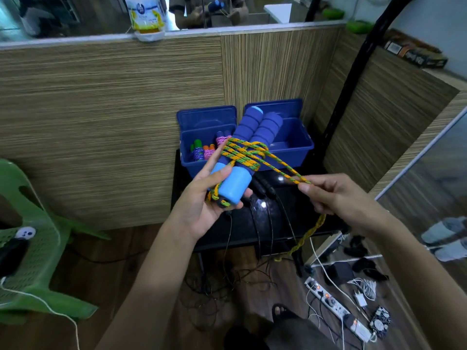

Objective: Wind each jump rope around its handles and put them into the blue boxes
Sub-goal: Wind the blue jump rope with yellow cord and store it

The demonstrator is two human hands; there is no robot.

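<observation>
My left hand (214, 198) grips the two blue handles (249, 142) side by side, fingers curled round their near ends so they stay together as one core for winding. My right hand (336, 195) pinches the yellow-green rope (285, 171) between thumb and fingertips, pulling it taut so the turns sit tight. The loose end hangs below. Beyond, the left box (187, 140) holds wound ropes; the right box (300, 145) looks empty.
</observation>
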